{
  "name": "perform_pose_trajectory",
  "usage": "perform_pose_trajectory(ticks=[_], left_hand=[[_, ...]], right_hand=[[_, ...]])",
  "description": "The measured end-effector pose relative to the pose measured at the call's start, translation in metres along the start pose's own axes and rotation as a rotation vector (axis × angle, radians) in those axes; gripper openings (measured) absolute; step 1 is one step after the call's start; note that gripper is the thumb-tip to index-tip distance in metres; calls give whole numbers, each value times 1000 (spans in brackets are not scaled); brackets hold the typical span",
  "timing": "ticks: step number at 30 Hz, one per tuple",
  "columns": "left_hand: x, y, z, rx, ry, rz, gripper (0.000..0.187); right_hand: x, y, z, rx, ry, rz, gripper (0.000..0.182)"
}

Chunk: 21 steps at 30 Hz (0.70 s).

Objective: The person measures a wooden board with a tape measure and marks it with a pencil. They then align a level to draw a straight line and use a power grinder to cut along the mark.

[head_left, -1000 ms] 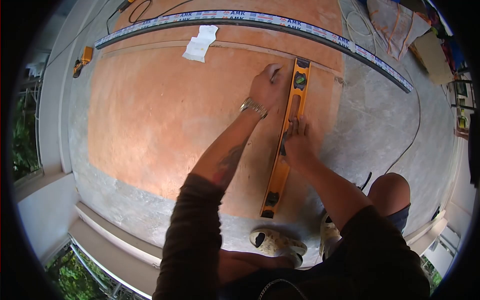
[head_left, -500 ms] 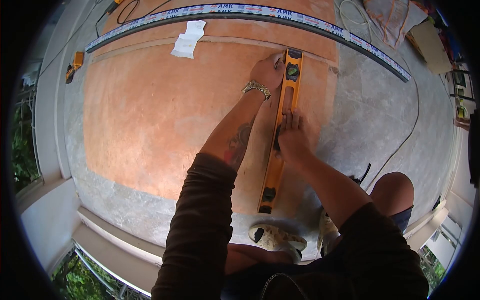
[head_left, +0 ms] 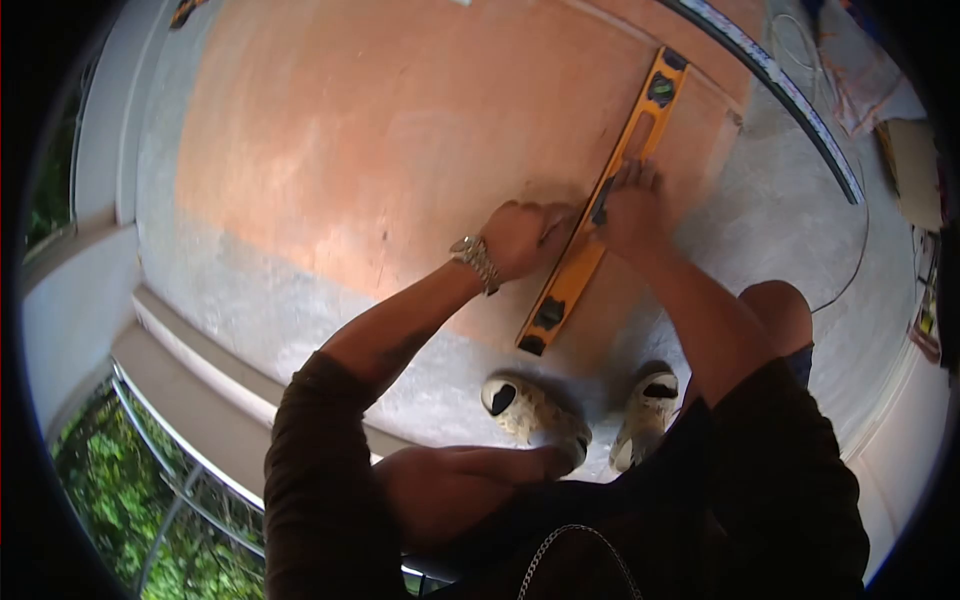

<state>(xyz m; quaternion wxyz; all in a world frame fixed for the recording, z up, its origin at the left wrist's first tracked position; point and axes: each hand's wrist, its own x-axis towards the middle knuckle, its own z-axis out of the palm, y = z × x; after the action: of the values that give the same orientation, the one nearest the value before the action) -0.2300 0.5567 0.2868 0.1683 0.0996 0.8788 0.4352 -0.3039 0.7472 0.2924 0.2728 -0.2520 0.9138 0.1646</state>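
Observation:
A long yellow spirit level (head_left: pixel 579 272) lies slanted on the orange-brown board (head_left: pixel 330 150), its far end tipped toward the upper right. My right hand (head_left: pixel 637 215) holds it down near the middle, fingers stretched across its top and thumb by the near edge. On the level's left edge, my left hand (head_left: pixel 517 240) is closed in a pinch, a metal watch (head_left: pixel 474 262) on its wrist. Whatever sits between those fingertips is too small and dark to make out.
A long black-edged bar with a printed film (head_left: pixel 780 85) crosses the upper right. My shoes (head_left: pixel 535 408) stand close to the level's near end. A cable (head_left: pixel 845 290) and a cardboard piece (head_left: pixel 912 175) are at the right. A low ledge (head_left: pixel 200 345) borders the left.
My left hand has slid along the level's left edge from its far end to below the middle. My right hand stays on the level. The view has shifted and turned.

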Motion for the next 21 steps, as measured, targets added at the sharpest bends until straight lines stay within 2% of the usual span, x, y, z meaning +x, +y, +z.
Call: perform_pose_trajectory(ticks=[4, 6, 8, 11, 15, 21], left_hand=[[-110, -3, 29, -39, 9, -49, 34], [-158, 3, 44, -111, -20, -159, 37], [-191, 9, 59, -114, 29, -184, 39], [-208, 17, 70, -104, 70, -230, 40], [-208, 16, 80, -54, 203, -170, 35], [-244, 16, 93, -107, 174, -276, 36]], right_hand=[[10, -2, 12, -8, 33, 27, 118], [9, -5, 8, -49, 17, 29, 118], [9, -6, 7, -92, 6, 31, 117], [7, -8, 8, -95, 15, 30, 119], [7, -9, 9, -45, 33, 45, 118], [5, -9, 8, -34, 17, 14, 112]])
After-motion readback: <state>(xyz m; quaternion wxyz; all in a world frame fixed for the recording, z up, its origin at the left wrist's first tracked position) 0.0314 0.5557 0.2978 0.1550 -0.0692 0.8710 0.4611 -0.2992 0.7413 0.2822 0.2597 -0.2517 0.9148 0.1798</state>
